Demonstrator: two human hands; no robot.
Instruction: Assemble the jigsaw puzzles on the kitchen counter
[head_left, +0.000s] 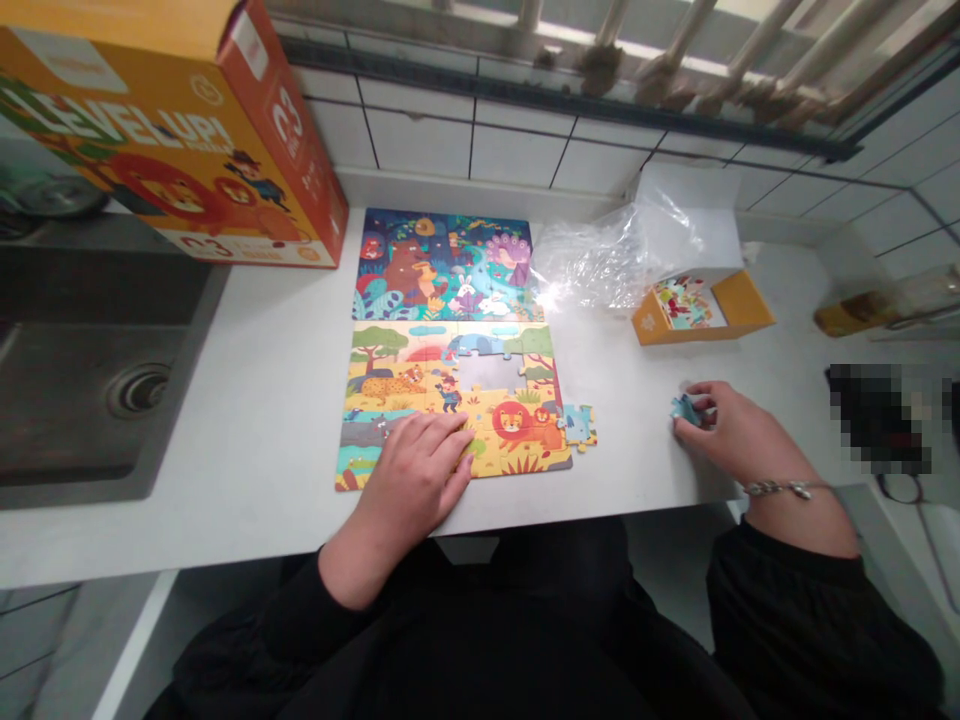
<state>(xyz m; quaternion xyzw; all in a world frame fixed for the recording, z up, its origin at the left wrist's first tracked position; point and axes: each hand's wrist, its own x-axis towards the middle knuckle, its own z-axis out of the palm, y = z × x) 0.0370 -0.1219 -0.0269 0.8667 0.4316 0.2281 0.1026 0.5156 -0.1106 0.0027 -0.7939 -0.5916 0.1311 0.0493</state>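
two puzzles [420, 350] lie by a sink [90, 290]; left hand [409, 480] lies open, right hand [739, 440] pinches a blue piece [686, 410].

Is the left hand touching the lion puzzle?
Touching: the head view shows the left hand resting flat on the lower part of the lion puzzle, its fingers lying over the pieces.

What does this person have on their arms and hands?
The left sleeve and right sleeve are long and black, ending above the wrists. The left hand and right hand are bare, without gloves. A thin silver-coloured chain bracelet circles the right wrist.
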